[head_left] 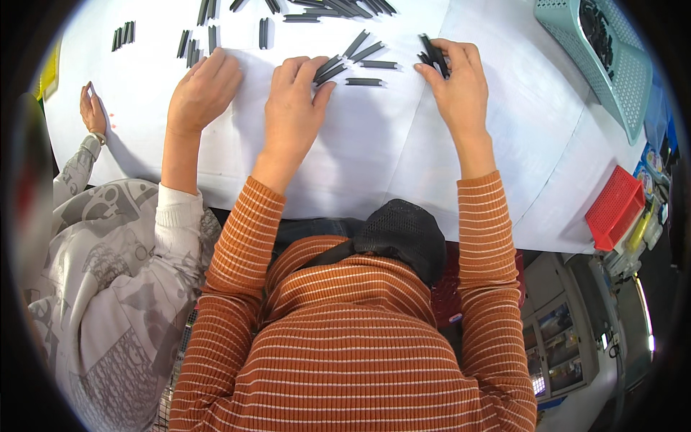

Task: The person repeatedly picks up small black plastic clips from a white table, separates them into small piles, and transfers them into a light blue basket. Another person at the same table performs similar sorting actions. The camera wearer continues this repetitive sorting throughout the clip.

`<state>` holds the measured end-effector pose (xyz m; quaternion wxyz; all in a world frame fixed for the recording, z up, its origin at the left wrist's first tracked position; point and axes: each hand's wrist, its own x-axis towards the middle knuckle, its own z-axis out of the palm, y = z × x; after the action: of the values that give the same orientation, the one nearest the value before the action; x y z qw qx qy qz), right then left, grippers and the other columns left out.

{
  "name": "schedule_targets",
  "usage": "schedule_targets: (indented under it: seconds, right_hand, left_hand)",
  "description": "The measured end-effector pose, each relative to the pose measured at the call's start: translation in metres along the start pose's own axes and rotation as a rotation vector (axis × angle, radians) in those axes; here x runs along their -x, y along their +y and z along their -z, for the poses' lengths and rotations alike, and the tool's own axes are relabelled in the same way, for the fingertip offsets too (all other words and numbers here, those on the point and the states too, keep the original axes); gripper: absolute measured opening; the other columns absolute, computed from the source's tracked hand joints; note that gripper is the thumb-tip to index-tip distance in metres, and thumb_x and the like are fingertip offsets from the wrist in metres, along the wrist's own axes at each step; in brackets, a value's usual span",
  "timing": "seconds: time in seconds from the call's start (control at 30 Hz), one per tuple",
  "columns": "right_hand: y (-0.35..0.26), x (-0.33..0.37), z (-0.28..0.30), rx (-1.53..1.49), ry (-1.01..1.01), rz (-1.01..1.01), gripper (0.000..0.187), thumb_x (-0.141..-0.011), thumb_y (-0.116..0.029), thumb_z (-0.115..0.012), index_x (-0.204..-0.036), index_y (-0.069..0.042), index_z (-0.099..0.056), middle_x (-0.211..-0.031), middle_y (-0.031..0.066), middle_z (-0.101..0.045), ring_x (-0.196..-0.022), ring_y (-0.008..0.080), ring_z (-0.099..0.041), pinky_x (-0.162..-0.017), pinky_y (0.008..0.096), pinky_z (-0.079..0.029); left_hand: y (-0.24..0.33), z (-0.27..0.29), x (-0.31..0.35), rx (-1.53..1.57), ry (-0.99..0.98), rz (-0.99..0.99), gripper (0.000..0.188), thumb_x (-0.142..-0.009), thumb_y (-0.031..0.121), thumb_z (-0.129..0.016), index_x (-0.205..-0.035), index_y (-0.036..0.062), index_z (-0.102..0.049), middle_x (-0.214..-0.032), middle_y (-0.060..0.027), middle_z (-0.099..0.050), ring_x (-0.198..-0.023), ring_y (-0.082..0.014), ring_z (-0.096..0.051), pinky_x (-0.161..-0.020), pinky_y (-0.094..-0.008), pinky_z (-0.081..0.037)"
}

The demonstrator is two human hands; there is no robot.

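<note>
My right hand (458, 83) holds a small bunch of short black grooved strips (432, 56) upright between thumb and fingers, just above the white table. To its left, my left hand (294, 108) has thumb and forefinger closed around the near ends of two similar black strips (330, 74); the exact grip is partly hidden. Between my hands, several loose strips (366, 82) lie on the white tabletop (374, 144), fanned at different angles.
A co-worker's hand (205, 90) reaches toward strips at my left, the other hand (91, 111) resting farther left. More strips (338, 9) lie in a pile at the far edge. At right stand a pale green basket (633, 90) with black pieces and a red basket (614, 209).
</note>
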<state>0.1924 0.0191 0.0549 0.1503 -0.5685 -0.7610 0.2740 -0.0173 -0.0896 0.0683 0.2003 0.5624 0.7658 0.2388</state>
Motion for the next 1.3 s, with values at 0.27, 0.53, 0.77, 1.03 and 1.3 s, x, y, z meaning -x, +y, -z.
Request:
schedule_targets:
  seconds: [0.27,0.53,0.77,1.03,1.3]
  right_hand:
    - [0.009,0.01,0.013,-0.278,-0.036,-0.115,0.029,-0.082,-0.015,-0.072,-0.109,-0.006,-0.066,-0.109,0.0059,-0.059,-0.088,0.0218,-0.061,-0.072,0.0325,-0.051]
    - [0.004,0.02,0.043,-1.452,-0.313,-0.353,0.025,-0.091,-0.021,-0.064,-0.106,-0.002,-0.064,-0.092,0.0074,-0.063,-0.075,0.0135,-0.058,-0.058,0.0234,-0.046]
    - [-0.032,-0.004,-0.001,-0.102,-0.295,0.108,0.019,-0.093,-0.024,-0.06,-0.098,-0.006,-0.06,-0.093,0.011,-0.069,-0.077,0.03,-0.065,-0.066,0.0409,-0.051]
    - [-0.009,0.018,0.014,-0.541,-0.457,-0.11,0.02,-0.096,-0.019,-0.055,-0.109,-0.005,-0.055,-0.083,0.0056,-0.062,-0.06,0.0163,-0.059,-0.05,0.0273,-0.045]
    - [-0.021,0.014,0.024,-0.977,-0.657,-0.167,0.015,-0.097,-0.021,-0.056,-0.099,-0.007,-0.059,-0.073,-0.0014,-0.055,-0.055,0.0047,-0.047,-0.046,0.0196,-0.037]
  left_hand:
    - [-0.004,0.003,-0.001,0.066,-0.036,0.026,0.026,-0.084,0.007,-0.071,-0.109,0.0076,-0.066,-0.103,-0.0039,-0.062,-0.088,-0.0166,-0.06,-0.068,-0.0282,-0.05]
    - [-0.008,0.036,-0.019,1.607,-0.482,0.435,0.027,-0.091,0.013,-0.064,-0.115,0.0019,-0.059,-0.108,-0.0055,-0.064,-0.099,-0.0127,-0.059,-0.08,-0.0276,-0.048]
    - [0.024,-0.011,-0.064,0.202,-0.185,0.155,0.033,-0.083,0.035,-0.075,-0.096,0.0071,-0.064,-0.07,-0.0022,-0.062,-0.065,-0.017,-0.061,-0.061,-0.0305,-0.047]
    - [0.025,-0.02,-0.062,-0.132,-0.184,-0.091,0.034,-0.079,0.033,-0.076,-0.1,0.0093,-0.063,-0.081,-0.0099,-0.07,-0.078,-0.0272,-0.069,-0.066,-0.0381,-0.053]
    - [0.017,-0.015,-0.056,-0.086,-0.248,-0.023,0.033,-0.079,0.03,-0.077,-0.1,0.0084,-0.063,-0.079,-0.0075,-0.067,-0.072,-0.0228,-0.066,-0.063,-0.0343,-0.05]
